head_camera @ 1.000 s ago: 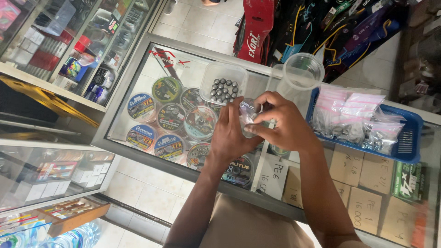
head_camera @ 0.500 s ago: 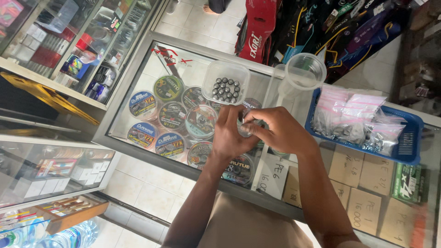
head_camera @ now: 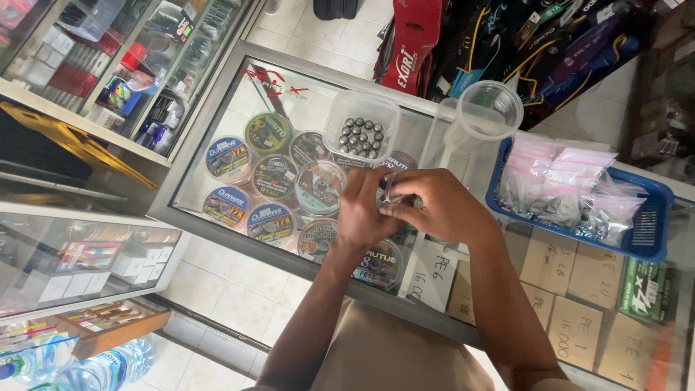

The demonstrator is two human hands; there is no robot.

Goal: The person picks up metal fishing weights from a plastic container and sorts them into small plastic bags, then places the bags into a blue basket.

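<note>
Over a glass counter (head_camera: 217, 108), my left hand (head_camera: 364, 213) and my right hand (head_camera: 441, 210) meet on a small clear plastic bag (head_camera: 393, 190), both pinching it between the fingertips. What the bag holds is hidden by my fingers. Just beyond my hands stands a clear square tub (head_camera: 362, 127) with several small grey metal balls in it. A round clear cup (head_camera: 492, 110) sits right of the tub. Further right, a blue basket (head_camera: 651, 239) holds several filled small plastic bags.
Under the glass lie several round spools of fishing line (head_camera: 271, 174) and brown cardboard boxes (head_camera: 579, 289). A glass display case (head_camera: 72, 253) stands at my left, another case with packaged goods at top left. Bags hang behind the counter (head_camera: 507, 36). A water bottle (head_camera: 94, 369) lies on the floor.
Both hands have drawn slightly nearer to me over the glass while still working the small bag between the fingers. The tub, cup and basket have not moved.
</note>
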